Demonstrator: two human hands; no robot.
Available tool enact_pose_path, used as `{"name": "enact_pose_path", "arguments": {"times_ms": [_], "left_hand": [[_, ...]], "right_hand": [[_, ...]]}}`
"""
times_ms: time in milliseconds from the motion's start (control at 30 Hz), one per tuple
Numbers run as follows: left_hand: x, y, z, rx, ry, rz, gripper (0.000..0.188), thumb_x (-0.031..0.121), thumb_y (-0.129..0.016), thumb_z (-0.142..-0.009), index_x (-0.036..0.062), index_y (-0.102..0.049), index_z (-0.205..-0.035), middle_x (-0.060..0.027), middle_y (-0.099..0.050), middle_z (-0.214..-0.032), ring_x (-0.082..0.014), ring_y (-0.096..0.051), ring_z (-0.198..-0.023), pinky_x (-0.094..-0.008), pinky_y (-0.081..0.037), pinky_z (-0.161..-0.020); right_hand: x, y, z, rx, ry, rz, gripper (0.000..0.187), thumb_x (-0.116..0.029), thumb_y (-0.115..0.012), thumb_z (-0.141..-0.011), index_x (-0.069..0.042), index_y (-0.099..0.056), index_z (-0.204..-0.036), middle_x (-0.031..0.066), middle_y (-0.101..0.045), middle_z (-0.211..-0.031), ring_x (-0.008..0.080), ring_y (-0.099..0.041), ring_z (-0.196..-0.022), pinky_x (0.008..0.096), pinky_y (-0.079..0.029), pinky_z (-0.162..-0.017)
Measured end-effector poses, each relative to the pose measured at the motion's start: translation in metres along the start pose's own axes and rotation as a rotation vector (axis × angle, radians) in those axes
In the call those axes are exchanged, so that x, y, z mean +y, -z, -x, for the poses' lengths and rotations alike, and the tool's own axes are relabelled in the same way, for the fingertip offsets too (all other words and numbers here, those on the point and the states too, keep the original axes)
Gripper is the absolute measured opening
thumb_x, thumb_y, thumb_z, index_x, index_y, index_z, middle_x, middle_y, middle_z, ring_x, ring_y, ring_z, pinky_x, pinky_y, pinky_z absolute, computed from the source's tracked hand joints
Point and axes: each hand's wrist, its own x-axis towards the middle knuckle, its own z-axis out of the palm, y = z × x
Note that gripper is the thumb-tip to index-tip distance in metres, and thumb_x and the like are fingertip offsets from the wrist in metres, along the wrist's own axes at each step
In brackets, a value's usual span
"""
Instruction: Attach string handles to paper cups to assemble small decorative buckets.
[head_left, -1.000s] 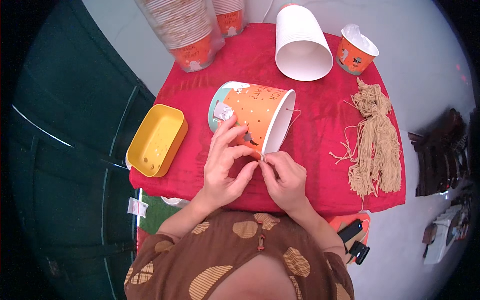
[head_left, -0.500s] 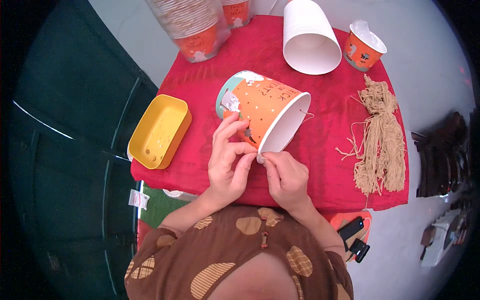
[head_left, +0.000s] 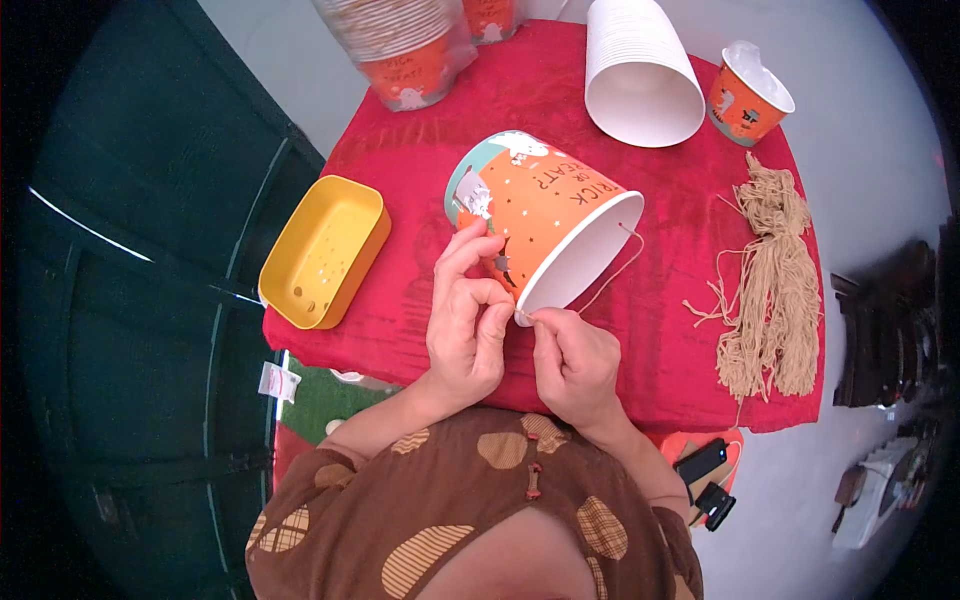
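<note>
An orange paper bucket (head_left: 548,205) with ghost drawings lies tilted on its side, its open white mouth toward the lower right. My left hand (head_left: 462,335) pinches at the near edge of its rim, other fingers resting against the printed wall. Close beside it, my right hand (head_left: 577,365) has thumb and forefinger closed on a thin tan string (head_left: 610,282). The string curves from the far side of the rim down to my right fingers. Exactly how it meets the rim between my fingertips is too small to tell.
A yellow box (head_left: 345,255) with small bits inside stands left on the red cloth (head_left: 420,150). Behind are wrapped stacked buckets (head_left: 408,70), a white nested stack (head_left: 645,85) and a small orange cup (head_left: 745,105) holding clear plastic. A tan string bundle (head_left: 775,290) lies right.
The string now hangs in a wider loop across the bucket's mouth. Both hands stay at the rim. The whole view has shifted slightly.
</note>
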Motion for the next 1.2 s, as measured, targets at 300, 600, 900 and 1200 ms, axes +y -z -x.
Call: {"name": "enact_pose_path", "arguments": {"times_ms": [300, 600, 900, 1200], "left_hand": [[-0.003, -0.005, 0.002, 0.078, 0.014, -0.064, 0.006, 0.004, -0.056, -0.090, 0.0009, -0.055, -0.085, -0.0230, -0.050, -0.128, -0.0432, -0.039, -0.133, -0.0515, -0.033, -0.106], [-0.005, -0.005, 0.006, 0.108, 0.058, -0.037, 0.009, 0.006, -0.057, -0.089, 0.0027, -0.055, -0.081, -0.0190, -0.051, -0.126, -0.0398, -0.039, -0.134, -0.0512, -0.029, -0.109], [0.007, 0.014, 0.014, -0.046, -0.038, -0.072, 0.012, -0.002, -0.065, -0.076, 0.0034, -0.057, -0.083, -0.0208, -0.055, -0.119, -0.0435, -0.045, -0.127, -0.0524, -0.036, -0.103], [0.009, 0.032, 0.015, -0.023, -0.108, 0.042, 0.006, 0.006, -0.058, -0.073, 0.0033, -0.057, -0.078, -0.0183, -0.062, -0.102, -0.0428, -0.053, -0.115, -0.0615, -0.034, -0.104]], "right_hand": [[0.001, 0.002, -0.001, -0.054, 0.017, -0.010, 0.011, 0.006, -0.060, -0.083, 0.001, -0.062, -0.092, 0.0111, -0.060, -0.068, 0.0236, -0.061, -0.054, 0.0338, -0.045, -0.050], [0.004, 0.001, -0.002, -0.044, 0.032, -0.060, 0.008, 0.005, -0.060, -0.084, 0.001, -0.061, -0.091, 0.0128, -0.063, -0.072, 0.0239, -0.063, -0.056, 0.0327, -0.047, -0.050], [-0.006, 0.017, -0.013, -0.058, -0.195, -0.146, 0.021, -0.014, -0.069, -0.085, 0.001, -0.061, -0.097, 0.0116, -0.059, -0.057, 0.0242, -0.062, -0.049, 0.0346, -0.047, -0.046], [-0.010, 0.004, -0.025, -0.208, -0.198, -0.034, 0.016, -0.011, -0.065, -0.089, 0.004, -0.065, -0.094, 0.0130, -0.065, -0.064, 0.0143, -0.067, -0.056, 0.0306, -0.048, -0.047]]}}
